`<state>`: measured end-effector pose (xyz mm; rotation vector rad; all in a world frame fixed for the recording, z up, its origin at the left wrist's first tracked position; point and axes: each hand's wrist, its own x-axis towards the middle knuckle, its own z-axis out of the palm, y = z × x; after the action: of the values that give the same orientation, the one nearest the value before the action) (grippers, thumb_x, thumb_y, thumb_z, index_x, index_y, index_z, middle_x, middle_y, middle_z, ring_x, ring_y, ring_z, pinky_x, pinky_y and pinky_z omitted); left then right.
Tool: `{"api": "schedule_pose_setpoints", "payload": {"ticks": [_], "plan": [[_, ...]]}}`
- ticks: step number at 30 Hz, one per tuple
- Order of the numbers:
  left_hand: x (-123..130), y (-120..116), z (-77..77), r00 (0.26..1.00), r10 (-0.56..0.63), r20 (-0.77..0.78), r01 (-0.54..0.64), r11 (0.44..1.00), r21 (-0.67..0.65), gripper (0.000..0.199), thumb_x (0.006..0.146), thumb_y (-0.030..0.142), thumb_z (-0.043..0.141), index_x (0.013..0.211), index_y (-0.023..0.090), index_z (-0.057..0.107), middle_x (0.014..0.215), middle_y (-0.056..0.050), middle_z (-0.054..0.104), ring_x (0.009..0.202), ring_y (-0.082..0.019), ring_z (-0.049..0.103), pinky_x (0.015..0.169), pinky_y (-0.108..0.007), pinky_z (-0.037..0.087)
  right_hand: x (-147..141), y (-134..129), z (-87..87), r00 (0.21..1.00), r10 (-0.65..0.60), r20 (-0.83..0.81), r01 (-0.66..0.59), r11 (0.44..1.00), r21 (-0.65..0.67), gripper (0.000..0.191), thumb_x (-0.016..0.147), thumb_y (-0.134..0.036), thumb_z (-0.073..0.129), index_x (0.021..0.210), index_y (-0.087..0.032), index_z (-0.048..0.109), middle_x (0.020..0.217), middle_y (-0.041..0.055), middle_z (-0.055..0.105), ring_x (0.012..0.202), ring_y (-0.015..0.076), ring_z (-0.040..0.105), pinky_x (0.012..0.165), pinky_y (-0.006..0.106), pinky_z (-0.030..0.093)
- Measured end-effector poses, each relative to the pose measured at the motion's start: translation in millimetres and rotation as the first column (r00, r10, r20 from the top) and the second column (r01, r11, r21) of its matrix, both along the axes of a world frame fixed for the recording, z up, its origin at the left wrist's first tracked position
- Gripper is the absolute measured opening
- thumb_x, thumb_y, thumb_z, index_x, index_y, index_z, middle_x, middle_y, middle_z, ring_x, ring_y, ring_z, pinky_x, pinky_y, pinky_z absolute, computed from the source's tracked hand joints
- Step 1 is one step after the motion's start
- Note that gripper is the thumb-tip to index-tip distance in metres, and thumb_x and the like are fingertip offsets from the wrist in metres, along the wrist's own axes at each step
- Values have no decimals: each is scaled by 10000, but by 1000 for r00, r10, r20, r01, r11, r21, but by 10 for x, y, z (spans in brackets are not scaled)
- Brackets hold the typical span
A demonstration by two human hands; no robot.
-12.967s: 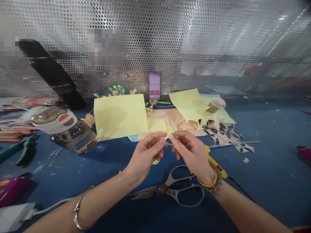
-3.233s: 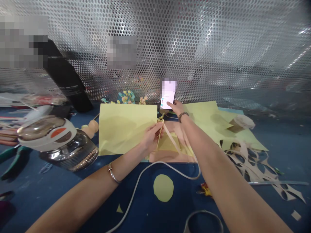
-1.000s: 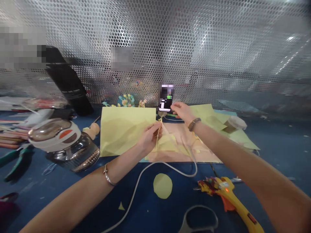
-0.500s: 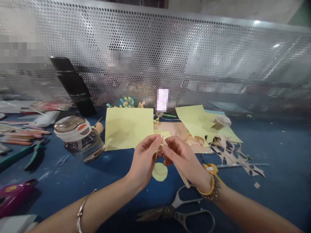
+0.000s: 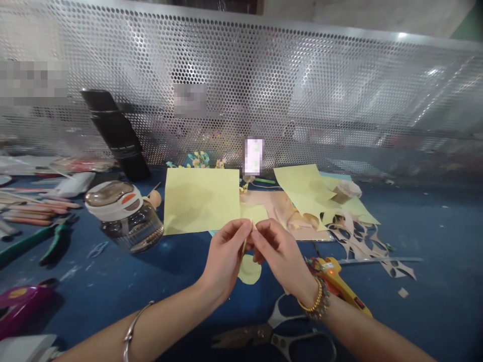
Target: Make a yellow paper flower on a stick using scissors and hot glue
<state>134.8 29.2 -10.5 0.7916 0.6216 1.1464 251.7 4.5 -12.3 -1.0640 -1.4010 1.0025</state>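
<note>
My left hand (image 5: 224, 256) is closed, pinching a thin stick (image 5: 244, 245) that points down below the fingers. Fingertips of my right hand (image 5: 281, 251) meet the left ones at the stick's upper end. They pinch a pale strip, now almost wholly hidden by the hand. Just under both hands a round pale-yellow piece (image 5: 249, 274) lies on the blue table. Scissors (image 5: 266, 332) with grey handles rest nearer to me, partly below my right forearm. A yellow glue gun (image 5: 334, 274) with a small orange light lies beside my right wrist.
Yellow sheets (image 5: 202, 198) lie beyond my hands, with cut-out scraps (image 5: 354, 239) to the right. On the left stand a lidded glass jar (image 5: 128, 216) and a black bottle (image 5: 116, 136), near green-handled pliers (image 5: 56, 241). A perforated metal panel (image 5: 226, 65) closes off the back.
Both hands have come slightly lower and closer to me, still fingertip to fingertip. The pale strip's tail, which hung below my right hand, hardly shows. More of the glue gun is visible.
</note>
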Motion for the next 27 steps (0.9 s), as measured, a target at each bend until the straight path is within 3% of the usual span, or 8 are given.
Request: {"api": "schedule_pose_setpoints", "payload": {"ticks": [8,27], "plan": [[8,-3,-49,999,28,-30,-30,998,-56,175,779,289,687,701,148,618,587,35,495,529,-86,449,480,-202,418,34,9,-5,999,-15,49,16,999,-28,158,920,-334,511,846,-195,516,708,-15,575,572,101,544,508,208,470],[20,-28,-8,1000,-10,-1,10,999,-46,178,795,298,668,705,153,614,570,39,516,489,-90,494,467,-214,438,20,-1,-1,999,-12,43,14,999,-48,177,913,-362,509,836,-203,512,711,-9,562,582,116,549,514,226,491]]}}
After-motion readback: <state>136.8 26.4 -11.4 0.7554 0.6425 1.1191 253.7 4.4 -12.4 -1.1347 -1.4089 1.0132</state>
